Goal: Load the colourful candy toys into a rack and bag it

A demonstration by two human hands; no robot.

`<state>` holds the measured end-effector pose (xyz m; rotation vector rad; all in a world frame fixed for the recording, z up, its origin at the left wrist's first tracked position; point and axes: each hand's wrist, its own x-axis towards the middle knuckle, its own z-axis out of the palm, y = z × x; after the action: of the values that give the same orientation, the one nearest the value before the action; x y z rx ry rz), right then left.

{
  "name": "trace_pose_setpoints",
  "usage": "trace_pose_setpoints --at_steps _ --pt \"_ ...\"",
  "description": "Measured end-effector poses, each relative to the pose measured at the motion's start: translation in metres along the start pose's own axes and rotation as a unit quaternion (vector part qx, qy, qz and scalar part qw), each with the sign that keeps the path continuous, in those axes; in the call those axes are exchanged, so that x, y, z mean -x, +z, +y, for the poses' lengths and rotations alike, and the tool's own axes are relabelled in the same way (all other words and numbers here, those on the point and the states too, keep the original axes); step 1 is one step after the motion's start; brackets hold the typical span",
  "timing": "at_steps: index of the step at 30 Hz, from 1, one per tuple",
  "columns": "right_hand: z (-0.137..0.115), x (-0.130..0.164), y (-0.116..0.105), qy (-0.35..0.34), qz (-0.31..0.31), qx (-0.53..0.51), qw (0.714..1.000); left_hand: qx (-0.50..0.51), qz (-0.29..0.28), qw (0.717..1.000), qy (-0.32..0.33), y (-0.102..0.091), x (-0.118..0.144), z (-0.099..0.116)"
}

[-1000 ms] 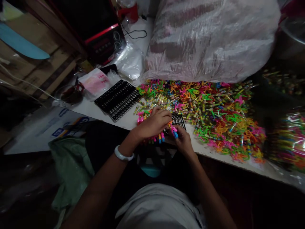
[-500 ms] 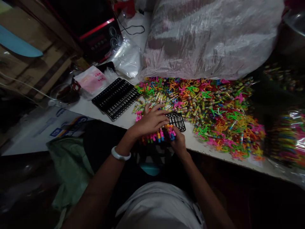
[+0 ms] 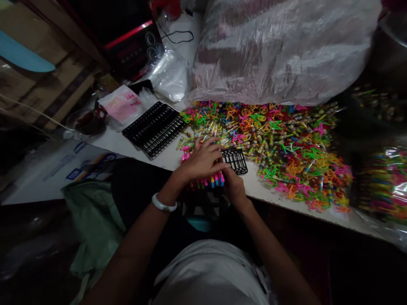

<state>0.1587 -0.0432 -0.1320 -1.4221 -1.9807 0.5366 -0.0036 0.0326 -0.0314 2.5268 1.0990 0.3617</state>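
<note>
A black plastic slotted rack [image 3: 235, 161] lies at the table's front edge, its right part bare. Along its left part stands a row of small brightly coloured plastic pieces [image 3: 213, 181], pink, blue and orange. My left hand [image 3: 202, 163] lies palm down across that row, fingers spread. My right hand [image 3: 235, 186] is closed at the row's right end, its fingertips meeting my left hand's; whatever lies between them is hidden. Just beyond my hands spreads a large heap of colourful plastic toys with patterned sticks [image 3: 254, 131].
Black slotted racks [image 3: 155, 127] lie stacked at the left. Behind them are clear plastic bags [image 3: 171, 78], a pink-and-white packet [image 3: 122, 103] and a dark red-trimmed speaker [image 3: 133, 46]. A big wrapped sack [image 3: 280, 51] stands behind the heap. A glass cup [image 3: 85, 123] is further left.
My right hand has moved slightly left, bringing a small coloured piece from just right of the row up against its end. My left hand stays nearly in place over the rack.
</note>
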Motion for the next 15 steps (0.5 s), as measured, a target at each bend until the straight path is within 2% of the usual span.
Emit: trace_pose_setpoints --at_steps 9,15 --pt "0.002 -0.005 -0.002 -0.022 -0.012 -0.001 1.0 -0.041 -0.002 0.999 0.005 0.002 0.0 0.002" --pt "-0.006 -0.002 0.006 0.023 -0.009 0.028 0.999 -0.087 -0.017 0.996 -0.003 -0.001 0.003 0.015"
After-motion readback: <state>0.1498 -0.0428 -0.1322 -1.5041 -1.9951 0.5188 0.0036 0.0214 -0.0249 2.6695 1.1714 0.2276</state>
